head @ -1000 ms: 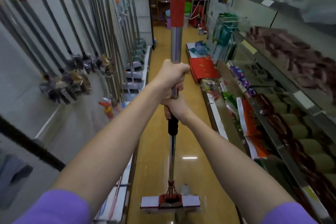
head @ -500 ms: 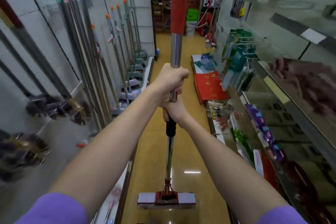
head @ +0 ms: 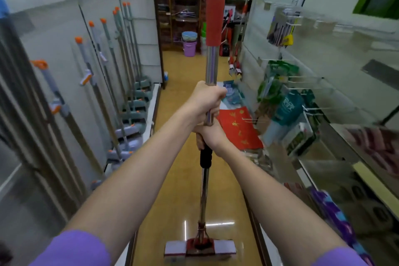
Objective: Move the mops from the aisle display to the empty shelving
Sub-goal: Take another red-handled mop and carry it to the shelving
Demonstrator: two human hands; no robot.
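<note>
Hands are both wrapped tight round one mop, a long pole of bright steel with a red foam sleeve at the top (head: 212,67). The left hand (head: 206,101) is clenched on the bare steel, and the right hand (head: 208,136) is clenched just beneath it, touching it, right above the black plastic collar. The mop is held upright in the middle of the aisle, and its flat white sponge head with a red clamp (head: 199,248) is seen low down, close over the glossy yellow floor (head: 183,179); whether it touches the floor cannot be told.

Compared with a second ago, the grip is unchanged, but the surroundings have slid past. The dark bristled brushes once seen at the left are gone from view, and the row of grey mops with orange caps (head: 121,75), leaning against the white wall panels, is now drawn up alongside. The purple bucket (head: 190,48) at the aisle's far end looms nearer.

This is judged to mean that the mop is being carried down the aisle, in the transport part of the task, with the placing not yet done. Which shelving is the empty one cannot be told; the shelves at the right (head: 336,140) are seen stocked with packets. Care would be called for so the tall pole is kept off the hooks at the right.
</note>
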